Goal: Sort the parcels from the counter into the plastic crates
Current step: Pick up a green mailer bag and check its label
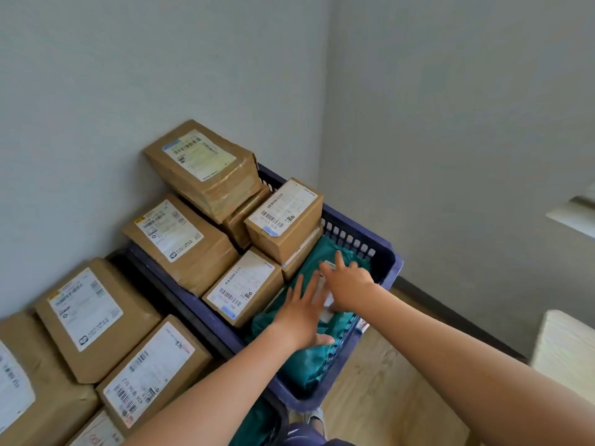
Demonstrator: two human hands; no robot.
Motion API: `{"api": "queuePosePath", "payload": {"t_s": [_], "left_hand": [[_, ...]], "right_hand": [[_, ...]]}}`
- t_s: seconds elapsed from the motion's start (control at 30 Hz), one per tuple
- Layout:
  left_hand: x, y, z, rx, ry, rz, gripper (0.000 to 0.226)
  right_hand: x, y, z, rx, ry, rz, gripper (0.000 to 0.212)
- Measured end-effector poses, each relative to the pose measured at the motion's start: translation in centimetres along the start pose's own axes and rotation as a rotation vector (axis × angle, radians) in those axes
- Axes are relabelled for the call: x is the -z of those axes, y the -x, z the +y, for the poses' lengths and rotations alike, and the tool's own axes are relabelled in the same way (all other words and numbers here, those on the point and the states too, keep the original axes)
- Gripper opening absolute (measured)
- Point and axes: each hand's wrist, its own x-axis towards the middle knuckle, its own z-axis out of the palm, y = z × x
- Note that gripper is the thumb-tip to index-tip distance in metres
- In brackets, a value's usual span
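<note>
Both hands' straight fingers (307,292) press the green parcel (309,362) flat.

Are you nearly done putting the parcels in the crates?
Looks well along: the blue crate already holds several cardboard boxes, stacked high. Right now the left hand and right hand press a green parcel flat into it. The counter is out of view, so what's left can't be told.

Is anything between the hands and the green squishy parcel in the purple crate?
No, nothing visible. The left hand and right hand both rest flat on the green soft plastic parcel, which already lies in the purple plastic crate.
</note>
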Motion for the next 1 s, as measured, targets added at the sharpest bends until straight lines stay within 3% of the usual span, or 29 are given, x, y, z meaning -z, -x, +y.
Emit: {"api": "queuePosePath", "payload": {"t_s": [0.3, 0.37, 0.43, 0.57, 0.73, 0.87, 1.0], "left_hand": [[-0.7, -0.9, -0.5, 0.003, -0.062, -0.017, 0.125], [-0.1, -0.5, -0.5, 0.0, -0.02, -0.033, 0.121], [1.0, 0.1, -0.3, 0.0, 0.132, -0.008, 0.111], [4.6, 2.9, 0.9, -0.016, 0.663, 0.279, 0.075], [8.1, 8.4, 4.2, -0.184, 1.163, 0.648, 0.038], [8.6, 11.8, 7.9, -0.308, 1.269, 0.875, 0.049], [6.8, 14.2, 10.9, -0.327, 1.24, 0.871, 0.051]], "right_hand": [[0.0, -0.9, 0.0, 0.022, 0.017, -0.058, 0.107], [0.3, -0.3, 0.4, 0.027, -0.061, -0.06, 0.096], [1.1, 0.8, 1.2, 0.041, -0.222, -0.011, 0.072], [3.5, 4.4, 3.9, 0.086, -0.671, 0.267, 0.052], [3.7, 11.6, 6.0, 0.168, -1.399, 0.687, 0.037], [2.8, 17.7, 6.0, 0.279, -1.659, 0.892, 0.047], [0.7, 21.4, 5.9, 0.269, -1.679, 0.953, 0.052]]}}
